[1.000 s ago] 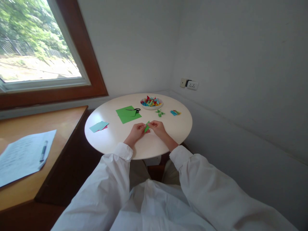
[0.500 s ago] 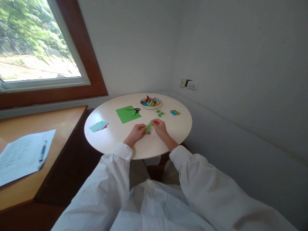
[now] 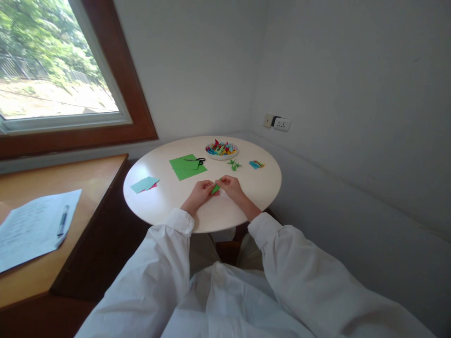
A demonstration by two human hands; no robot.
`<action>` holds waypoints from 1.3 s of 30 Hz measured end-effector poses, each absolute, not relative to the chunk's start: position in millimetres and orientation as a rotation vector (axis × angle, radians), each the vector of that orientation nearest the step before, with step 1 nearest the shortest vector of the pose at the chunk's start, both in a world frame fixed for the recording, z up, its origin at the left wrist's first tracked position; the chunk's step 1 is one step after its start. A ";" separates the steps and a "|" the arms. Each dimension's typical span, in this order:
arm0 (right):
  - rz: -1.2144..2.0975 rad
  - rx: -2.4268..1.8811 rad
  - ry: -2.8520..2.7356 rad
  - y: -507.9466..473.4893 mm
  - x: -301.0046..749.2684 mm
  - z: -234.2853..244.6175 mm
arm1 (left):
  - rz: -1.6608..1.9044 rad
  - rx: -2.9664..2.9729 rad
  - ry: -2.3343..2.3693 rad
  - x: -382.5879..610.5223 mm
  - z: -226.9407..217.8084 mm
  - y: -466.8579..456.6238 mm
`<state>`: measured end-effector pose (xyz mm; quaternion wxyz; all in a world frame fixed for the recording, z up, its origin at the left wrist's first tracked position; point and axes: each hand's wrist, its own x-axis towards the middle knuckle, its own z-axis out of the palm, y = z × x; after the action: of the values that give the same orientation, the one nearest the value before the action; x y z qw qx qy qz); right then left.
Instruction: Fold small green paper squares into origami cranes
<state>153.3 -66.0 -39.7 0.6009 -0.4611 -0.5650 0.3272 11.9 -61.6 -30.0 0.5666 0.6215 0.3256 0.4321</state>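
Observation:
My left hand [image 3: 200, 193] and my right hand [image 3: 229, 186] meet over the near part of a round white table [image 3: 257, 188]. Both pinch a small folded green paper piece [image 3: 215, 188] between their fingertips. The left hand grips its lower end and the right hand its upper end. Most of the piece is hidden by the fingers.
Green paper sheets [image 3: 186, 167] with black scissors [image 3: 196, 160] lie beyond the hands. A white bowl [image 3: 221, 150] holds several coloured folded papers. A small green folded figure [image 3: 233, 164], coloured scraps [image 3: 256, 164] and light blue sheets [image 3: 144, 184] also lie on the table. A wooden desk [image 3: 45, 206] with papers and a pen stands at left.
The hands have shifted slightly and the green piece has tilted lower between the fingers. Everything else on the table is unchanged.

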 end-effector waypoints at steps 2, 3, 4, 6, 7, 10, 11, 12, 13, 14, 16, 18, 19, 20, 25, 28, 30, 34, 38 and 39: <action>0.755 -1.070 -1.303 -64.5 154.3 -41.0 | 1.012 1.434 0.763 12.6 -31.2 -60.7; 0.753 -1.070 -1.300 -63.9 154.6 -41.5 | 1.010 1.424 0.762 13.0 -31.9 -60.1; 0.750 -1.069 -1.298 -63.5 154.8 -41.9 | 1.010 1.415 0.761 13.4 -32.6 -59.5; 0.739 -1.064 -1.292 -63.2 155.1 -42.2 | 1.017 1.397 0.758 13.9 -33.7 -58.3; 0.733 -1.061 -1.289 -63.4 155.1 -42.1 | 1.025 1.388 0.757 14.1 -34.1 -57.8; 0.712 -1.060 -1.276 -64.2 155.5 -41.5 | 1.062 1.356 0.762 14.0 -34.1 -56.8; 0.704 -1.063 -1.271 -64.4 155.8 -41.2 | 1.078 1.346 0.766 13.7 -33.6 -56.8; 0.696 -1.067 -1.266 -64.6 156.0 -40.9 | 1.094 1.337 0.770 13.3 -33.0 -56.9; 0.688 -1.072 -1.261 -64.6 156.3 -40.7 | 1.109 1.330 0.774 12.8 -32.2 -57.2; 0.680 -1.079 -1.257 -64.5 156.6 -40.5 | 1.122 1.327 0.777 12.2 -31.4 -57.5; 0.667 -1.094 -1.253 -64.3 157.2 -40.4 | 1.145 1.326 0.782 11.1 -29.7 -58.3; 0.658 -1.107 -1.250 -64.2 157.5 -40.5 | 1.173 1.324 0.784 10.3 -28.1 -58.4; 0.654 -1.112 -1.249 -64.3 157.5 -40.6 | 1.191 1.322 0.783 10.0 -27.5 -58.1; 0.652 -1.116 -1.248 -64.4 157.5 -40.6 | 1.208 1.320 0.783 9.8 -27.0 -57.7; 0.637 -1.129 -1.241 -65.1 157.0 -40.5 | 1.250 1.314 0.786 8.2 -25.3 -56.0; 0.629 -1.133 -1.240 -64.9 156.9 -40.6 | 1.255 1.305 0.776 7.4 -25.4 -55.7; 0.622 -1.135 -1.237 -64.6 156.9 -40.8 | 1.256 1.293 0.758 7.4 -26.2 -55.1; 0.610 -1.137 -1.232 -64.2 156.9 -40.6 | 1.250 1.273 0.714 8.1 -28.6 -53.2; 0.602 -1.137 -1.233 -64.4 157.0 -40.5 | 1.223 1.263 0.676 7.8 -29.6 -52.2; 0.601 -1.138 -1.232 -64.3 157.1 -40.7 | 1.216 1.257 0.669 7.4 -29.2 -52.2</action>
<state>157.1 -64.3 -40.7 0.6288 -0.4968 -0.5376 0.2622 7.4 -52.2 -29.2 0.5930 0.5405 0.2876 0.5230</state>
